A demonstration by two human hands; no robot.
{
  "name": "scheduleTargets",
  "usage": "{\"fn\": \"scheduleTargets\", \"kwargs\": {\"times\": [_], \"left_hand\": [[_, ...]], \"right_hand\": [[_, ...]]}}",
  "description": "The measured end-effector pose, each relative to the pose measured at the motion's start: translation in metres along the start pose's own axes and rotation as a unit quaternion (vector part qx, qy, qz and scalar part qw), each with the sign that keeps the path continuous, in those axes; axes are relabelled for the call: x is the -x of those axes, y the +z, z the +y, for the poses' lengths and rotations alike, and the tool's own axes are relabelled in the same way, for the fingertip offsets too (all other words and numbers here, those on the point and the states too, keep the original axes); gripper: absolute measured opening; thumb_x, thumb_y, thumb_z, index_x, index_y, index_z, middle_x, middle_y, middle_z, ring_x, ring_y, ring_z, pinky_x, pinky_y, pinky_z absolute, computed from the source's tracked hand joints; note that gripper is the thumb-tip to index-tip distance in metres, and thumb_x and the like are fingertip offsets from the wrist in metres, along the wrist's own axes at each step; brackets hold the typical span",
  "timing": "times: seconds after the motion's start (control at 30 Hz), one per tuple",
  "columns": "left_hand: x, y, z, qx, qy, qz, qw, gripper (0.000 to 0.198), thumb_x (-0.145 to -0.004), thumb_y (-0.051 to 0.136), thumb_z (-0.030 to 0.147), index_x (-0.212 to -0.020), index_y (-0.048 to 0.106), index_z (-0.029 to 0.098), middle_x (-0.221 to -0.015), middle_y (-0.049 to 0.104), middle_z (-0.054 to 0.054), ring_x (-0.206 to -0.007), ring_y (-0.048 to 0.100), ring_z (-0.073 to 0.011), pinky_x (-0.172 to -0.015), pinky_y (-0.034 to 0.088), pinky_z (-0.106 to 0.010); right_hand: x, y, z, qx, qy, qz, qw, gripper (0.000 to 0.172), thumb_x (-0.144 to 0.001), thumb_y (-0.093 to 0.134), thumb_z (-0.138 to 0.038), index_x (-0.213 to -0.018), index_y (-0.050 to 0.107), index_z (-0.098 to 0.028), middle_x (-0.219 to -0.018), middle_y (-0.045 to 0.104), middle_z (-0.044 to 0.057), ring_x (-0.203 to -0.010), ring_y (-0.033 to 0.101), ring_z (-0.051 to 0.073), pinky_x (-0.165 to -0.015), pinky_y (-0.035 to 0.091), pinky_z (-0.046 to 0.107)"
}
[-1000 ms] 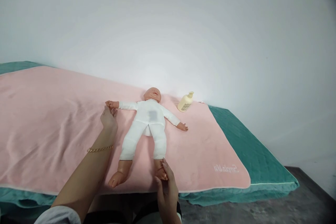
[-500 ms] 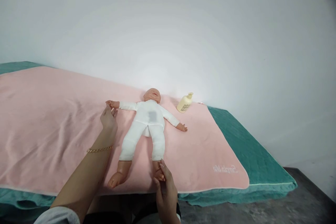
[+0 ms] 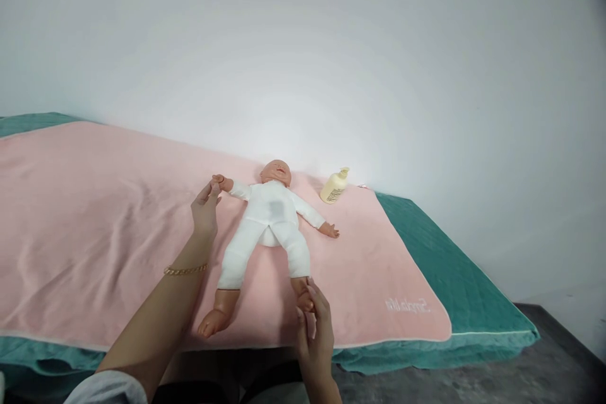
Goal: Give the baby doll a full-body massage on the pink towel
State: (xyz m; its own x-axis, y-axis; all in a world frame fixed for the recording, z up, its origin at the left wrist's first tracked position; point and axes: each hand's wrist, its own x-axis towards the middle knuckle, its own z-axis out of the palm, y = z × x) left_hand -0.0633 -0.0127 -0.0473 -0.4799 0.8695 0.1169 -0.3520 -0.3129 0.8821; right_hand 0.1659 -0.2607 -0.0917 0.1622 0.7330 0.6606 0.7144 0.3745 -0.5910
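A baby doll (image 3: 271, 205) in a white cloth body lies on its back on a pink blanket (image 3: 369, 278), its head toward the wall. My left hand (image 3: 206, 203), below a gold chain bracelet (image 3: 185, 270), pinches the doll's hand on the left side of the view, and that arm is bent a little upward. My right hand (image 3: 316, 328) grips the doll's foot (image 3: 303, 293) on the right side, thumb below and fingers along its outer side. The other foot (image 3: 218, 314) and the other arm (image 3: 317, 218) rest on the blanket, untouched.
A pale yellow pump bottle (image 3: 334, 186) stands on the blanket to the right of the doll's head. Under the blanket is a green covered bed (image 3: 454, 278), set against a white wall (image 3: 303, 50). Grey floor (image 3: 426, 385) shows at the lower right.
My left hand has moved right and slightly up, bringing the doll's hand in toward its body. My right hand has shifted right and up, swinging the held leg outward.
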Motion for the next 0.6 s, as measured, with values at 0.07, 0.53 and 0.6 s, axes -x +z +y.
{"fn": "scheduleTargets", "kwargs": {"times": [0.07,0.53,0.6], "left_hand": [[0.003,0.002,0.001,-0.03,0.032,-0.033,0.999,0.043,-0.081,0.066,0.048,-0.115,0.069,0.022,-0.126,0.065,-0.009,-0.119,0.058,-0.0243,-0.101,0.045,-0.04],[0.016,0.008,-0.008,-0.202,0.154,-0.281,0.926,0.039,-0.074,0.074,0.042,-0.109,0.073,0.024,-0.132,0.057,-0.009,-0.13,0.046,-0.027,-0.113,0.033,-0.043],[0.016,0.008,-0.009,-0.204,0.152,-0.299,0.92,0.04,-0.072,0.075,0.041,-0.108,0.073,0.025,-0.137,0.054,-0.009,-0.134,0.041,-0.0277,-0.115,0.03,-0.044]], "right_hand": [[-0.008,-0.002,0.001,-0.007,0.002,0.005,1.0,0.047,-0.095,0.047,-0.018,-0.14,0.042,-0.028,-0.138,0.053,0.011,-0.126,0.054,0.025,-0.094,0.055,0.043],[-0.093,0.018,-0.008,-0.096,0.022,0.063,0.993,0.043,-0.095,0.049,-0.027,-0.138,0.042,-0.026,-0.138,0.049,0.014,-0.128,0.051,0.026,-0.1,0.048,0.048],[-0.101,0.021,-0.007,-0.098,0.023,0.055,0.993,0.042,-0.095,0.049,-0.028,-0.137,0.043,-0.025,-0.137,0.05,0.013,-0.128,0.05,0.026,-0.102,0.047,0.049]]}}
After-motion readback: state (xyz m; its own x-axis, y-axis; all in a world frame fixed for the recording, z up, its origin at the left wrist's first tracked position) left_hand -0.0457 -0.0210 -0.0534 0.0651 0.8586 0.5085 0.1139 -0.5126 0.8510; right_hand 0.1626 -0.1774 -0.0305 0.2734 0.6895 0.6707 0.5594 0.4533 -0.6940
